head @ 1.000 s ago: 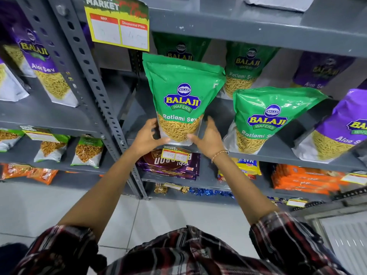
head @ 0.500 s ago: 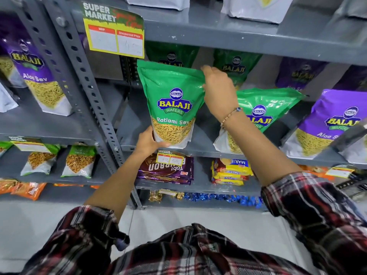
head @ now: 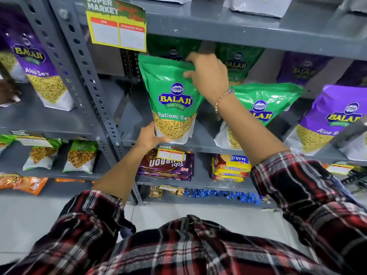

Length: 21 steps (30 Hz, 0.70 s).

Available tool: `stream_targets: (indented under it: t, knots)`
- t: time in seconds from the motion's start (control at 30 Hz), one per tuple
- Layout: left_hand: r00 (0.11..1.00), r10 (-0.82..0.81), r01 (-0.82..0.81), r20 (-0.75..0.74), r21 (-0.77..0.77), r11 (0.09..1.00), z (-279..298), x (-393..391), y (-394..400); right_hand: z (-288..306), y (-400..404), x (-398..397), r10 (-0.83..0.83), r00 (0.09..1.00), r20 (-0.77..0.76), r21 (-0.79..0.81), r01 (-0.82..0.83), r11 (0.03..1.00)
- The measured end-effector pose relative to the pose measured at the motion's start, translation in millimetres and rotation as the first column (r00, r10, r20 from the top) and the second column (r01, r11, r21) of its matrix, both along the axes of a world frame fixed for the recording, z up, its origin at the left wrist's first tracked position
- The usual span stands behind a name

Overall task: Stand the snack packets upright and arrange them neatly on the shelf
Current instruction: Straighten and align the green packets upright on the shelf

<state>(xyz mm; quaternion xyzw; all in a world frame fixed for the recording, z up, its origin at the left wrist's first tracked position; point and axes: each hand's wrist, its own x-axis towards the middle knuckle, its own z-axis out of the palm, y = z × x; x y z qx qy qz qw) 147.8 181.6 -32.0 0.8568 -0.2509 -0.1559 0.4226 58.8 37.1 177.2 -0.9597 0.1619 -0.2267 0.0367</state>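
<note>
— Green Ratlami Sev packet (head: 174,100), head view: it stands upright at the front edge of the grey shelf (head: 200,143), near the shelf's left end, beside the perforated upright post (head: 87,80).

— And the hands?

— The left hand (head: 150,136) cups the packet's lower left corner, fingers wrapped under the base. The right hand (head: 208,76) pinches the top right corner of the same packet, thumb in front and fingers curled over the seal; a beaded bracelet (head: 221,100) circles that wrist.

— What else sits on that shelf?

— A second green packet (head: 264,108) stands to the right, partly hidden by the right forearm, its top leaning rightward. Further right, a purple Aloo Sev packet (head: 335,118). More green packets stand behind in shadow.

— Elsewhere?

— A yellow price tag (head: 119,26) hangs from the shelf above. Below, brown Bourbon biscuit packs (head: 166,167) and yellow Marie packs (head: 231,167) lie flat. Red plaid sleeves (head: 297,195) fill the foreground.
</note>
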Motion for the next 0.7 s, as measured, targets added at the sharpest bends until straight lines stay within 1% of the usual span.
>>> stream_targets:
  t: [0.1, 0.17, 0.23, 0.27, 0.3, 0.33, 0.37, 0.4, 0.43, 0.47, 0.5, 0.53, 0.57, 0.6, 0.63, 0.7]
  knots:
    - [1.0, 0.006, -0.007, -0.008, -0.024, 1.0, -0.7, -2.8, -0.2, 1.8, -2.1, 8.6, -0.042, 0.997, 0.058, 0.068, 0.038, 0.997]
    - [1.0, 0.01, -0.01, -0.007, -0.03, 0.999, -1.7, -2.5, -0.4, 1.4, -3.8, 7.4, -0.057, 0.996, 0.066, 0.098, 0.05, 0.994]
    - [1.0, 0.013, -0.013, -0.012, -0.02, 1.0, -3.2, -1.5, -0.2, 1.9, -3.7, 4.7, -0.025, 0.999, 0.045, 0.094, 0.021, 0.995]
    - [0.999, 0.011, -0.012, -0.032, -0.031, 0.999, -4.4, -2.1, -0.1, 3.4, -3.1, 1.9, -0.003, 1.0, 0.031, 0.104, 0.0, 0.995]
    - [0.996, 0.023, -0.029, -0.087, -0.071, 0.997, -7.1, -2.6, 0.3, 4.9, -3.7, -2.4, 0.026, 0.999, 0.019, 0.12, -0.029, 0.992]
    - [0.985, 0.053, -0.076, -0.167, -0.135, 0.988, -8.6, -4.6, 1.7, 6.6, -5.4, -8.8, 0.062, 0.998, 0.008, 0.133, -0.063, 0.989]
    - [0.967, 0.113, -0.161, -0.226, -0.205, 0.965, -10.6, -6.9, 3.8, 7.4, -9.5, -17.0, 0.104, 0.995, 0.0, 0.13, -0.103, 0.986]
    - [0.952, 0.2, -0.26, -0.233, -0.269, 0.927, -12.6, -10.7, 6.7, 7.8, -15.4, -27.5, 0.139, 0.99, -0.009, 0.116, -0.137, 0.984]
    - [0.936, 0.302, -0.348, -0.181, -0.336, 0.875, -13.8, -18.1, 9.1, 6.9, -23.2, -39.4, 0.165, 0.986, -0.015, 0.102, -0.162, 0.981]
    - [0.911, 0.404, -0.401, -0.084, -0.411, 0.819, -14.1, -27.9, 10.6, 6.1, -32.8, -52.6, 0.176, 0.984, -0.02, 0.092, -0.173, 0.981]
    - [0.882, 0.471, -0.405, 0.018, -0.483, 0.777, -11.3, -41.4, 9.9, 5.5, -43.7, -66.0, 0.18, 0.983, -0.029, 0.084, -0.177, 0.981]
    - [0.88, 0.466, -0.354, 0.093, -0.526, 0.773, -6.8, -58.1, 5.4, 5.3, -55.1, -79.5, 0.175, 0.983, -0.05, 0.087, -0.17, 0.982]
    - [0.905, 0.395, -0.26, 0.158, -0.529, 0.808, -3.6, -74.6, -2.1, 5.4, -67.0, -92.6, 0.168, 0.983, -0.078, 0.104, -0.16, 0.982]
    - [0.938, 0.278, -0.141, 0.206, -0.504, 0.852, -2.2, -89.8, -14.2, 6.8, -77.9, -104.9, 0.154, 0.983, -0.105, 0.134, -0.139, 0.981]
    - [0.966, 0.142, -0.027, 0.217, -0.46, 0.887, -1.6, -103.2, -29.1, 8.4, -88.6, -115.7, 0.131, 0.984, -0.12, 0.161, -0.111, 0.981]
    - [0.986, -0.113, 0.15, 0.12, -0.378, 0.913, -1.1, -122.6, -65.6, 10.3, -107.6, -129.8, 0.073, 0.989, -0.127, 0.172, -0.051, 0.984]
